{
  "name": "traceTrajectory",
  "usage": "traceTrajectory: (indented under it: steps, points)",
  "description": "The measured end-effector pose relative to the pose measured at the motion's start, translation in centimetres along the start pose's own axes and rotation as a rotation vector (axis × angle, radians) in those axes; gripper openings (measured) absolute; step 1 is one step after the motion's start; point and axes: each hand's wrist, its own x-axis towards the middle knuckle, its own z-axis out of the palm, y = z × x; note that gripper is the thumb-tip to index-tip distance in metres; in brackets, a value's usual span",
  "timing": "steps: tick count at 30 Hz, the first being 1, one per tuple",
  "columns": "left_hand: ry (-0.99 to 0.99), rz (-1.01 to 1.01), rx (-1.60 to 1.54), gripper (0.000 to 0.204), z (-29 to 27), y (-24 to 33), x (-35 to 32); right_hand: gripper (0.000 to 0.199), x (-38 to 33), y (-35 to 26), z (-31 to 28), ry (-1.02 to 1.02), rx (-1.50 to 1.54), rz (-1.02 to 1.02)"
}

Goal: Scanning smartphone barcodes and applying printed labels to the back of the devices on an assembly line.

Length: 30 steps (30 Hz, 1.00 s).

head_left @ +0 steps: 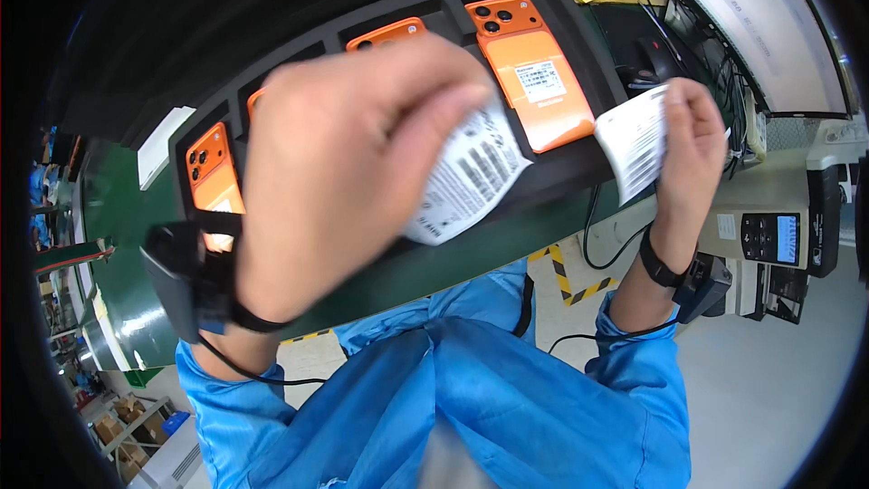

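Through the head camera I have both hands over the work. My left hand (348, 163) is large in view and blurred by motion, its thumb and bent fingers closed on the upper part of a white printed sheet (466, 181). That sheet hangs bowed below the thumb, barcodes and small print facing me. My right hand (695, 140) pinches a second white sheet (636, 138), also barcoded, which droops to the left of the fingers, near the tray's right end.

The black tray (595, 59) sits on the green surface (118, 186) with orange phones in its compartments, camera ends toward the far side. The rightmost phone (527, 47) shows almost whole, a white label (540, 81) on its back; the second sheet's corner is close to its lower end, and I can't tell whether they touch. Left of it, one phone (385, 33) shows only its camera end, my left hand covering the rest. Another orange edge (255, 101) peeks out beside that hand, and the leftmost phone (210, 167) is partly hidden by the wrist.

At upper right I see a monitor (760, 23) and a dark mouse (659, 56); below them stands a pale machine with a blue-lit display (786, 237).
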Motion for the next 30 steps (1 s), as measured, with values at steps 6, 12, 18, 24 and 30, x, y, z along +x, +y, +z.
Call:
traceTrajectory:
  steps: [6, 12, 18, 24, 30]
  points:
    - [-0.304, -0.084, -0.003, 0.017, 0.8, -2.6, 1.1, 0.028, 2.8, 1.0, 0.0, -0.08, 0.178, -0.076]
    - [-0.439, 0.048, 0.191, 0.018, 3.0, -3.6, 0.8, 0.052, 3.6, 1.6, 2.4, -0.237, 0.226, 0.01]
    - [-0.448, 0.179, 0.18, 0.022, 4.0, -3.1, 0.9, 0.05, 3.8, 2.1, 2.5, -0.157, 0.222, 0.008]
    - [-0.496, 0.256, 0.141, 0.021, 5.4, -1.5, 1.4, 0.048, 3.6, 2.6, 2.4, -0.129, 0.288, -0.005]
    - [-0.443, 0.365, 0.247, 0.028, 10.4, -0.9, 2.4, 0.044, 3.7, 2.5, 2.0, -0.157, 0.397, 0.075]
